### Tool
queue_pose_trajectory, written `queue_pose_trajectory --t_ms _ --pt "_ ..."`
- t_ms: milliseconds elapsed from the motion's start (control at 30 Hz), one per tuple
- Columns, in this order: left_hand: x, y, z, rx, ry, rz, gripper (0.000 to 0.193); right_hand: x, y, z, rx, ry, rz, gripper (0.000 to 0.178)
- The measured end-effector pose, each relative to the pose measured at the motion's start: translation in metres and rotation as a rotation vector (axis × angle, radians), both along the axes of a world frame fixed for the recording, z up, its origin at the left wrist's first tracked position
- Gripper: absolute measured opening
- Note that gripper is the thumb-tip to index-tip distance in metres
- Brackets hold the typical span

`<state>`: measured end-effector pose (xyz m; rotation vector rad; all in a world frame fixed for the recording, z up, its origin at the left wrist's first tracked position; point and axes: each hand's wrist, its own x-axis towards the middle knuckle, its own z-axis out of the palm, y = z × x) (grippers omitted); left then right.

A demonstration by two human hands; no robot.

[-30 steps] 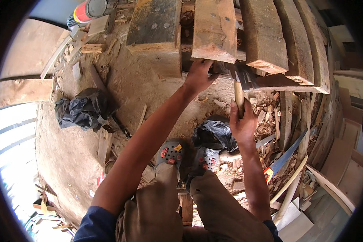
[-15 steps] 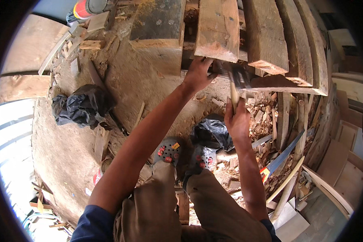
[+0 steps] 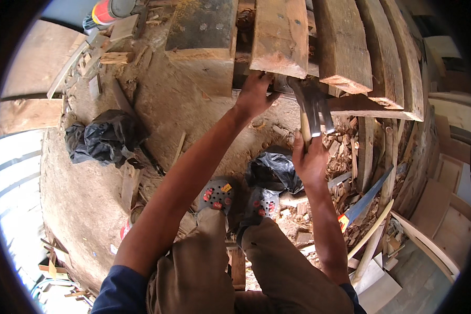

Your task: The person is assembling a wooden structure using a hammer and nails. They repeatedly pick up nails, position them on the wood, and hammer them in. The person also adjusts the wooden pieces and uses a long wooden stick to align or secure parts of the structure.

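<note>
Right hand (image 3: 313,159): grip closed round wooden handle of hammer (image 3: 304,123), dark metal head up by the plank ends. Left hand (image 3: 253,99): fingers bent up under end of middle plank (image 3: 281,39), tips hidden, can't tell if grip has hold of anything. Black plastic bag (image 3: 273,170) on ground, between forearms. Handsaw (image 3: 369,200) right of right forearm.
</note>
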<state>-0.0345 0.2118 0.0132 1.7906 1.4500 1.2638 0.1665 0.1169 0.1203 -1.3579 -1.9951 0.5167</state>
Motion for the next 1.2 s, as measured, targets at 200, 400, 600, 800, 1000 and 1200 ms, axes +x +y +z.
queue_pose_trajectory --t_ms 200,400,600,800,1000,1200 --pt "0.006 -0.005 0.005 0.015 0.077 0.014 0.067 0.015 0.003 -0.017 -0.208 -0.137 -0.088 0.025" --pt "0.005 -0.003 0.006 0.074 0.107 0.034 0.064 0.015 0.004 -0.03 -0.315 -0.148 -0.103 0.023" --pt "-0.003 -0.005 0.004 0.044 0.171 0.034 0.069 0.009 0.004 -0.02 -0.065 -0.048 -0.029 0.026" --pt "0.001 -0.007 0.002 0.035 0.209 0.056 0.071 0.01 0.022 -0.011 -0.284 -0.09 -0.092 0.025" --pt "0.007 -0.002 0.007 -0.03 0.147 0.002 0.073 0.005 0.019 -0.023 -0.276 -0.158 -0.086 0.024" --pt "-0.002 -0.006 0.011 0.035 0.227 0.034 0.071 0.002 0.019 -0.008 -0.228 -0.052 -0.101 0.027"
